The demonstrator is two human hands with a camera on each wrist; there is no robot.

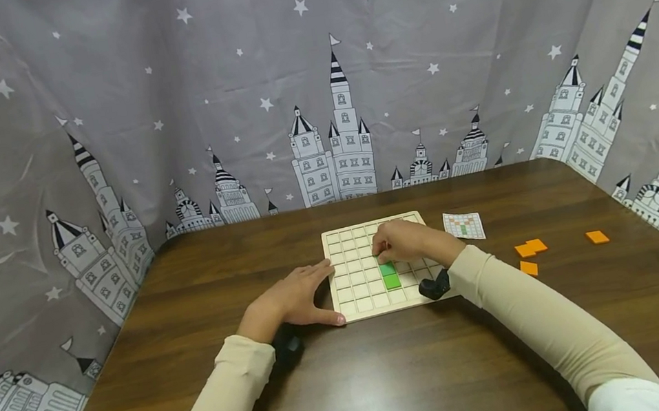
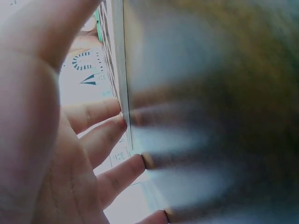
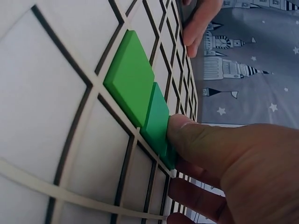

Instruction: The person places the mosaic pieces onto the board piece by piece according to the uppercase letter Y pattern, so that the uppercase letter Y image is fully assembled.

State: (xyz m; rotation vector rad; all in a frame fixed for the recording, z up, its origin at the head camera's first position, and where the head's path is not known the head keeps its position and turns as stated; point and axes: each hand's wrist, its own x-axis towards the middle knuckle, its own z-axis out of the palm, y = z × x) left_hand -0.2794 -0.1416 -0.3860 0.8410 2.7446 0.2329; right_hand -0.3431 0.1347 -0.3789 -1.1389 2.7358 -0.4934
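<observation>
A pale wooden grid board (image 1: pixel 362 291) lies on the table in front of me. My left hand (image 1: pixel 298 296) rests at its left edge with fingers spread; in the left wrist view, fingertips touch the edge and the table. My right hand (image 1: pixel 403 241) is over the middle of the board, pinching a green square tile (image 3: pixel 171 149) at a cell; the fingers partly hide this tile. Directly nearer me, a darker green tile (image 1: pixel 387 269) and a light green tile (image 1: pixel 392 282) sit in neighbouring cells of one column.
A small card (image 1: pixel 477 232) printed with a coloured grid pattern lies beyond the board's right side. Several loose orange tiles (image 1: pixel 528 268) lie farther right on the brown wooden table (image 1: pixel 353 383). A grey curtain (image 1: pixel 258 41) with castles and stars hangs behind.
</observation>
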